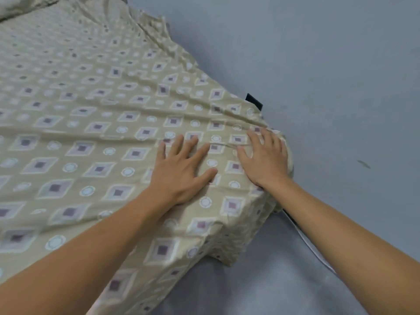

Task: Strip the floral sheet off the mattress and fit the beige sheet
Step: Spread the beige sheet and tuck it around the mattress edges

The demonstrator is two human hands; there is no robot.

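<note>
The beige sheet [91, 114], printed with purple squares and white circles, covers the whole mattress top and hangs down over its near side and corner. My left hand [181, 167] lies flat on the sheet with fingers spread, a little in from the right-hand corner. My right hand [264, 158] presses flat on the sheet right at that corner, beside the wall edge. Wrinkles run across the fabric from the corner toward the left. No floral sheet is visible.
A grey wall [318, 64] runs along the bed's right side, and grey floor [261, 280] lies below the corner. A small dark object [254, 101] shows between mattress and wall. Bunched cloth [20, 5] lies at the far left top. A thin pale cord [306, 242] runs along the floor.
</note>
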